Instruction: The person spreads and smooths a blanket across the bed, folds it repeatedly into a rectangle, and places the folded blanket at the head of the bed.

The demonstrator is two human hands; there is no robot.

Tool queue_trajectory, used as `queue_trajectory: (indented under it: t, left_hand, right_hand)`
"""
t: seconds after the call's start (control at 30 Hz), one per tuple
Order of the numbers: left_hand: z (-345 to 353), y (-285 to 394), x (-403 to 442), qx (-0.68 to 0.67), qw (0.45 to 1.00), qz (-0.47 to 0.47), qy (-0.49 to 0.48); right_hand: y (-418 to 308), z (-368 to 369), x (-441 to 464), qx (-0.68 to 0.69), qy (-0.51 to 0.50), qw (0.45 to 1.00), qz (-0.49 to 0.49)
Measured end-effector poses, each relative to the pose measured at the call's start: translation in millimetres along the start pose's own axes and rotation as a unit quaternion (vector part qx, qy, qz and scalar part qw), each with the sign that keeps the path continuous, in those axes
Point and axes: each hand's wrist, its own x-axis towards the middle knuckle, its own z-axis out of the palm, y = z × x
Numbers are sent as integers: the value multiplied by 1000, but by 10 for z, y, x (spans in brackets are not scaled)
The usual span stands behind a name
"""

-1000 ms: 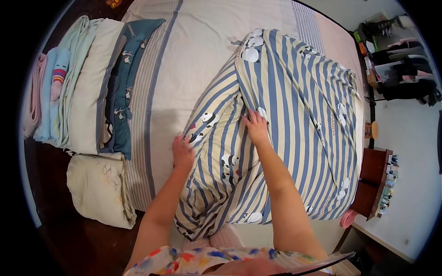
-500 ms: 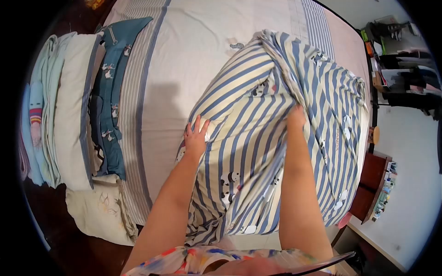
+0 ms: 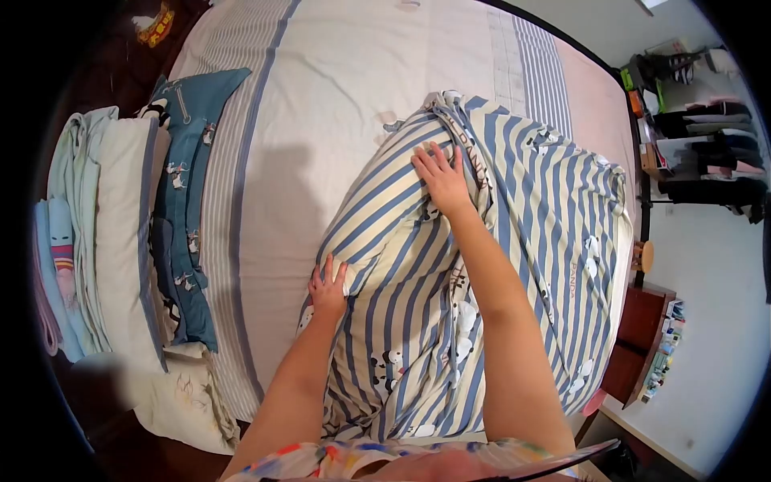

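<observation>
A blue-and-cream striped quilt [image 3: 401, 297] with panda prints lies bunched over the right half of the bed. My left hand [image 3: 328, 291] rests on its left edge, fingers spread. Farther up, my right hand [image 3: 443, 181] lies flat on the quilt with the fingers apart, beside a twisted fold that runs down from the top corner. Neither hand grips the cloth. Past the quilt's left edge shows the pale bed sheet [image 3: 281, 217].
Folded bedding, including a teal panda-print piece [image 3: 181, 217] and a cream pillow [image 3: 124, 241], is stacked along the left side. A cream cloth [image 3: 189, 398] hangs below it. At the right stand a clothes rack [image 3: 711, 153] and a small wooden shelf [image 3: 646, 341].
My right hand has left the middle fold and moved up and left, opening flat on the quilt. The fold has shifted left. My left hand stays on the edge.
</observation>
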Motion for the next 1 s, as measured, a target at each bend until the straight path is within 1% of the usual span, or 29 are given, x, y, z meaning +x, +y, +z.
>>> queue_trajectory:
  t: [0.03,0.07,0.1,0.13,0.17,0.2,0.23,0.27,0.3,0.37,0.4,0.43,0.5,0.53,0.57,0.6,0.63,0.67,0.73,0.83,0.93,0.97,1.0]
  left_hand:
    - [3,3,9,0,1000,3,5]
    - [13,5,15,1,1000,3,9]
    - [25,0,11,2,1000,1,12]
    - [37,-6,28,4,1000,0,16]
    - [37,-14,37,4,1000,1,18]
    - [31,-19,44,4,1000,3,20]
    - [37,-27,47,4,1000,4,21]
    - [56,-38,47,8,1000,3,22]
    - [76,-49,45,11,1000,2,23]
    - [126,-63,60,20,999,2,31]
    - [159,-74,51,25,999,3,34]
    - [174,-69,49,30,999,5,40]
    - [144,-71,76,23,999,1,28]
    - [124,-64,61,19,1000,0,21]
    - [102,-52,73,19,1000,-2,17]
    - [83,-43,76,20,1000,-4,12]
    - [62,-36,68,22,1000,-7,8]
    - [41,-29,72,8,1000,-8,1]
    - [-76,-9,64,-16,1000,-12,-12]
    - [-639,152,85,-60,993,-36,-91]
    - [-885,324,537,-144,988,-43,23]
    - [-962,461,757,-127,984,9,121]
    - [-1036,660,1014,-109,968,64,218]
  right_hand:
    - [59,83,107,-19,-5,999,-43]
    - [223,114,167,-51,-135,989,38]
    - [524,519,68,-49,-77,984,150]
    - [730,478,-14,-104,-83,969,210]
    - [964,524,-106,-70,-126,935,323]
    - [1132,694,-323,-38,-85,893,441]
    - [1179,485,-341,32,-220,780,585]
    - [1329,503,-494,100,-363,689,619]
    - [1362,578,-683,140,-462,653,583]
    - [1018,314,-766,113,-366,735,560]
    - [876,507,-969,28,-255,815,519]
    - [773,705,-1174,-58,-136,873,464]
    - [202,520,-1305,-31,-78,937,339]
    - [-113,387,-1349,17,-88,945,313]
    - [-438,182,-1362,43,-124,947,295]
    - [-695,111,-1493,92,-189,929,304]
    - [-897,209,-1667,178,-329,857,355]
    - [-997,5,-1572,181,-418,821,345]
    - [-977,44,-1410,185,-460,792,356]
    - [-868,191,-1178,146,-569,737,335]
    - [-883,205,-1161,131,-577,738,324]
    - [-882,228,-1158,129,-578,739,322]
    - [-882,266,-1157,128,-578,739,321]
